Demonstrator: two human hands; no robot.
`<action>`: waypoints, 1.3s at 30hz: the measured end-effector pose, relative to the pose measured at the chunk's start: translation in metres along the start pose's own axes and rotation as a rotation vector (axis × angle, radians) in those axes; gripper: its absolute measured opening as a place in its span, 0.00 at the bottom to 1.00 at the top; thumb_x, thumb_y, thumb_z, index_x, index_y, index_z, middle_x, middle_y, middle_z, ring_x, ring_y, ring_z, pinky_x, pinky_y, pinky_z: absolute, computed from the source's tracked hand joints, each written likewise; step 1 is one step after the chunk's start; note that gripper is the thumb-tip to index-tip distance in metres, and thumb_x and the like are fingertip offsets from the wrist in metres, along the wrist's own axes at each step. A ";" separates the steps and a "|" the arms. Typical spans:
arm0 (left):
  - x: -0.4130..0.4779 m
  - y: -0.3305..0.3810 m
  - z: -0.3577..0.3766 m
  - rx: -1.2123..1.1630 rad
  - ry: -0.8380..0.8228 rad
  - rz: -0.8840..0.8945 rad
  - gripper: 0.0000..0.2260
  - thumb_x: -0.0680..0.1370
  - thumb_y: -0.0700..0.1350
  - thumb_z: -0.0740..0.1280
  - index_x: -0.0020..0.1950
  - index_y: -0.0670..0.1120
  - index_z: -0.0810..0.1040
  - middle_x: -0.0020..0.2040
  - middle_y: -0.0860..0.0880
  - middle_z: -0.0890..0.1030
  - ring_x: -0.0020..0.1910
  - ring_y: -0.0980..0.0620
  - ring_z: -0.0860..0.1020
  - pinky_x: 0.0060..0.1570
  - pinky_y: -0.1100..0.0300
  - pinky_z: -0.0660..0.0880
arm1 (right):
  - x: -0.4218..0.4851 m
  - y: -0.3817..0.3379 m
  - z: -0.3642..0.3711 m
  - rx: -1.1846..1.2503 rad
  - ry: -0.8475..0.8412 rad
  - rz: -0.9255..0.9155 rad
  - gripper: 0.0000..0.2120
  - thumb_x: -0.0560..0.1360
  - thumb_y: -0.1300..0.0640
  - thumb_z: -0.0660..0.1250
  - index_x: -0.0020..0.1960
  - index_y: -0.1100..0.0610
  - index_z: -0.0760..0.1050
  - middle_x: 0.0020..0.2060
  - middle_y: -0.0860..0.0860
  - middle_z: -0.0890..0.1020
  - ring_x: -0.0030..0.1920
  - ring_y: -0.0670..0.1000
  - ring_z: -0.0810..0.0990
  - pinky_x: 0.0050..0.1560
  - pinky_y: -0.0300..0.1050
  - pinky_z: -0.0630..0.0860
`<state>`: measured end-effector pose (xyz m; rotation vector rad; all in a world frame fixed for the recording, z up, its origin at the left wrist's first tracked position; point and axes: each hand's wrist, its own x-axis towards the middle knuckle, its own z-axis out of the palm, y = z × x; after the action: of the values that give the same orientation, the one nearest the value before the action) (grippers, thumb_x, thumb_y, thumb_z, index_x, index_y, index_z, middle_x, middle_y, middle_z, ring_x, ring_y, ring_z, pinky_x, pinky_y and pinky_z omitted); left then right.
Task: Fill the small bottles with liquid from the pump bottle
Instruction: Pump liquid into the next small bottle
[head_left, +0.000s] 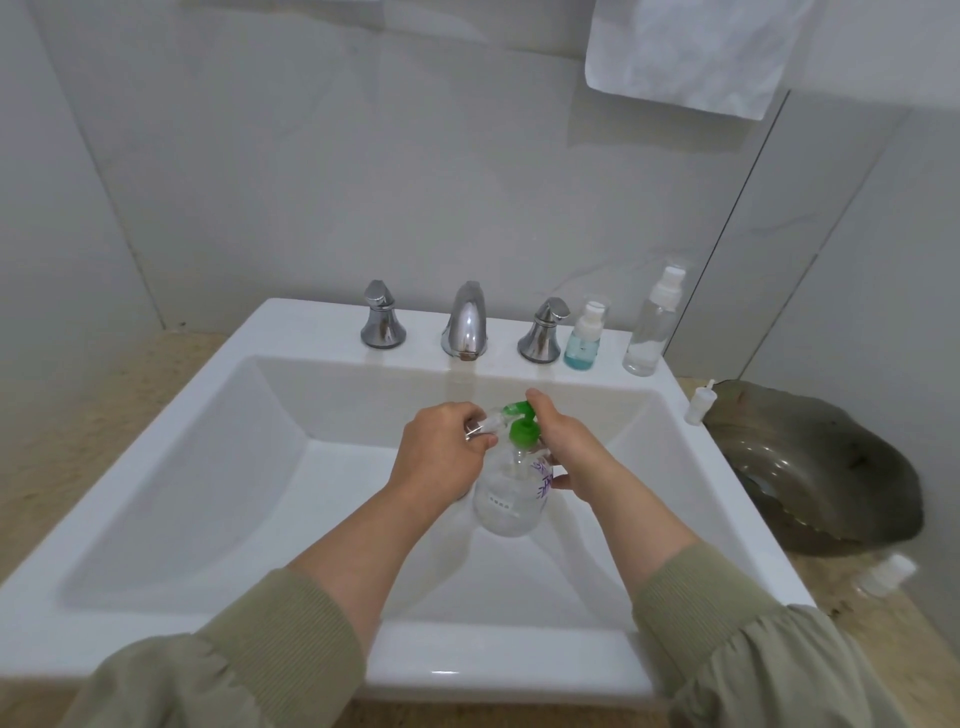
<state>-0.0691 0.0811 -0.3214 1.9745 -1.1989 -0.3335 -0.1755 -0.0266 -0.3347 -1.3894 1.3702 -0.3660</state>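
Pump bottle (506, 499), clear, with a green pump head (522, 431): held up over the middle of the sink (208, 467) basin, on the near side of the tap (466, 322). Gripped by the right hand (563, 447), fingers curled round the shoulder, thumb lying on top of the pump head. Pinched in the left hand (441, 457), just left of the nozzle: a small clear bottle (488, 423), mouth seemingly turned toward the spout.

Looks like the pumping step for this one small bottle. Next calls for lining the small mouth up right under the nozzle, pressing the head down slowly with the thumb, and holding both over the basin to catch drips.

Contact or gap between nozzle and mouth: cannot tell, blurred and half covered by fingers. Fill level in the small clear bottle: unreadable. Level in the pump bottle: hard to make out through clear liquid.

Standing on the far right rim, capped: a blue-liquid bottle (583, 343) and, right of it, a tall spray bottle (652, 327). Farther right, a loose white pump part (698, 402) just beside a dark glass dish (815, 467). Nearer on the counter, another clear bottle (888, 574), too blurred to judge its contents.
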 end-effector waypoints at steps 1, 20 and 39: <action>0.000 0.000 0.000 0.002 -0.002 0.000 0.09 0.75 0.46 0.69 0.53 0.46 0.81 0.50 0.49 0.82 0.51 0.49 0.77 0.51 0.61 0.70 | 0.000 0.000 -0.001 0.001 -0.005 0.003 0.29 0.72 0.32 0.55 0.56 0.55 0.75 0.55 0.53 0.79 0.55 0.55 0.76 0.59 0.53 0.73; 0.002 -0.002 0.002 -0.018 -0.004 0.019 0.10 0.74 0.46 0.70 0.55 0.47 0.81 0.49 0.51 0.81 0.51 0.51 0.77 0.50 0.64 0.69 | -0.003 0.001 -0.001 0.025 0.013 -0.017 0.29 0.74 0.32 0.53 0.56 0.55 0.74 0.55 0.53 0.79 0.52 0.54 0.77 0.56 0.49 0.73; 0.002 -0.004 0.003 -0.009 -0.008 0.009 0.10 0.75 0.46 0.69 0.55 0.47 0.80 0.50 0.51 0.81 0.51 0.51 0.77 0.49 0.65 0.67 | -0.002 0.002 0.002 -0.018 0.044 -0.086 0.25 0.77 0.36 0.50 0.53 0.56 0.72 0.56 0.55 0.77 0.54 0.54 0.74 0.62 0.49 0.70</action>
<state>-0.0673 0.0789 -0.3255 1.9614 -1.2090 -0.3414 -0.1757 -0.0235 -0.3364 -1.4663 1.3557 -0.4444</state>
